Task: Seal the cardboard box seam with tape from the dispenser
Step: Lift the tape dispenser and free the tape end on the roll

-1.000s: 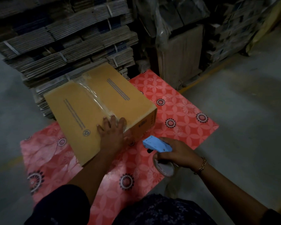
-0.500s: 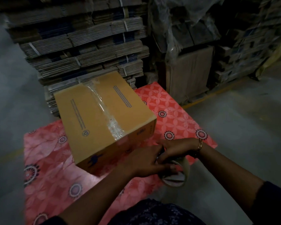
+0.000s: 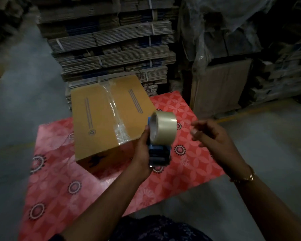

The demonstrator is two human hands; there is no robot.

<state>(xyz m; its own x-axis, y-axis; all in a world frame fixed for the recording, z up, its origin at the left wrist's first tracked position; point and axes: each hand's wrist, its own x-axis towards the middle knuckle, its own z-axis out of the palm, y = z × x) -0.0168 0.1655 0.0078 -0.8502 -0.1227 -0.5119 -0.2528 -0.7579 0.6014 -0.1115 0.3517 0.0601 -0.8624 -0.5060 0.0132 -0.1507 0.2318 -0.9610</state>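
A closed brown cardboard box (image 3: 101,119) lies on a red patterned mat (image 3: 63,180). A strip of clear tape (image 3: 114,112) runs along its top seam from the far edge over the near edge. My left hand (image 3: 142,153) grips a blue tape dispenser (image 3: 159,153) upright in front of the box's right corner, its clear tape roll (image 3: 162,126) on top. My right hand (image 3: 214,136) hovers to the right of the roll, fingers loosely curled, pinching near the roll's edge. Whether a tape end sits between its fingertips cannot be told.
Strapped bundles of flat cardboard (image 3: 115,40) are stacked high right behind the box. A tall carton (image 3: 217,87) and plastic-wrapped goods (image 3: 224,23) stand at the back right. Grey concrete floor (image 3: 268,145) surrounds the mat.
The left hand left the box top and took over the dispenser from the right hand. The dispenser rose, roll upward. The right hand let go and moved to the right of the roll.
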